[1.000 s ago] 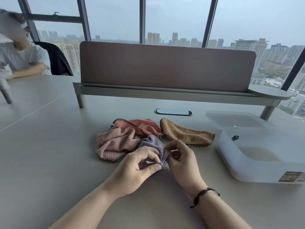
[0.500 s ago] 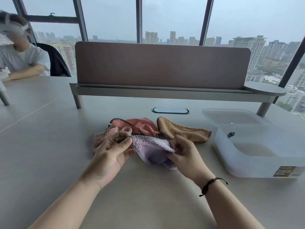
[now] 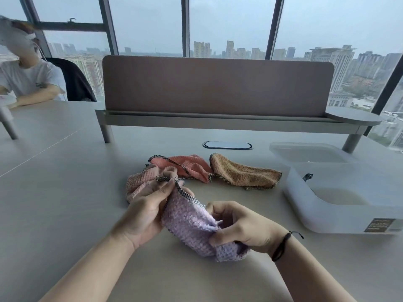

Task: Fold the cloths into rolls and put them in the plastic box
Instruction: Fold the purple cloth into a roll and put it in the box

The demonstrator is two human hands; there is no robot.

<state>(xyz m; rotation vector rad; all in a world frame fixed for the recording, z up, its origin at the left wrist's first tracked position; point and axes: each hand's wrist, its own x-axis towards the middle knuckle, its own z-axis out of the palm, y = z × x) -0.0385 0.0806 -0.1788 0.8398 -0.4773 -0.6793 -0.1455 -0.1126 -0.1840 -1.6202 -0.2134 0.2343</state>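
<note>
Item: lilac waffle-weave cloth (image 3: pixel 192 223), table centre, pinched by our L hand (image 3: pixel 148 205) and R hand (image 3: pixel 237 225), being spread; next, est.: flatten, roll, to translucent plastic box (image 3: pixel 340 205) at 3 o'clock.

The lilac cloth (image 3: pixel 192 223) is nubbly terry with a woven checked hem. The tan cloth (image 3: pixel 244 174), at one o'clock from it, looks fuzzier. The plastic box (image 3: pixel 340 216) is frosted, translucent; the surface (image 3: pixel 65 203) matt, smooth.
</note>
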